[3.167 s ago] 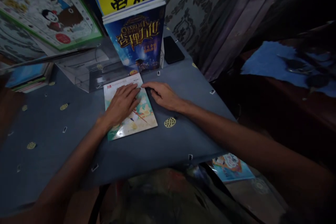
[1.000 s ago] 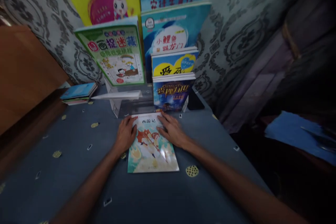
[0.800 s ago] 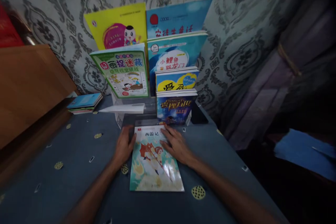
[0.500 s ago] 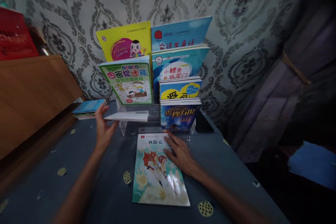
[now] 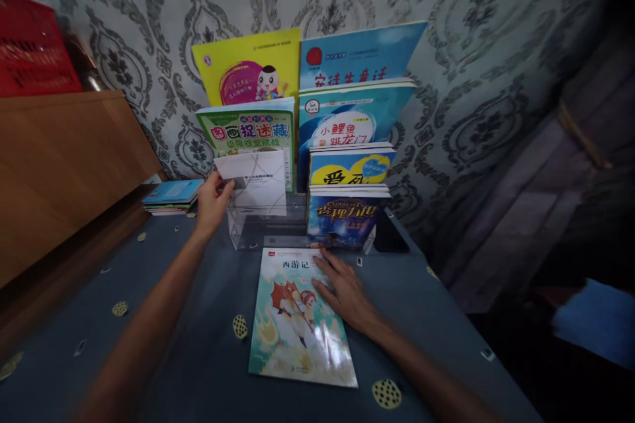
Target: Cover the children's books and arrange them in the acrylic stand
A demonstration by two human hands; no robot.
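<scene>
My left hand (image 5: 215,201) is closed on the left edge of a thin white booklet (image 5: 262,182). The booklet stands upright, tilted, in the left front of a clear tiered stand (image 5: 243,230), before a green picture book (image 5: 248,122). My right hand (image 5: 342,287) lies with fingers spread on the upper right of a picture book (image 5: 300,317), which rests flat on the table before the stand. Its cover shows a figure with a red fan. Dark blue books (image 5: 342,215) fill the stand's right front tier.
Behind stand a yellow book (image 5: 248,73), blue books (image 5: 362,53) and blue-and-yellow books (image 5: 352,168). A low pile of booklets (image 5: 173,195) lies left, beside a wooden cabinet (image 5: 69,165) bearing a red box (image 5: 37,46). A dark flat object (image 5: 390,238) lies right of the stand.
My left hand has moved up and right, and the white booklet has gone from nearly flat to upright against the green book. My right hand stays on the picture book.
</scene>
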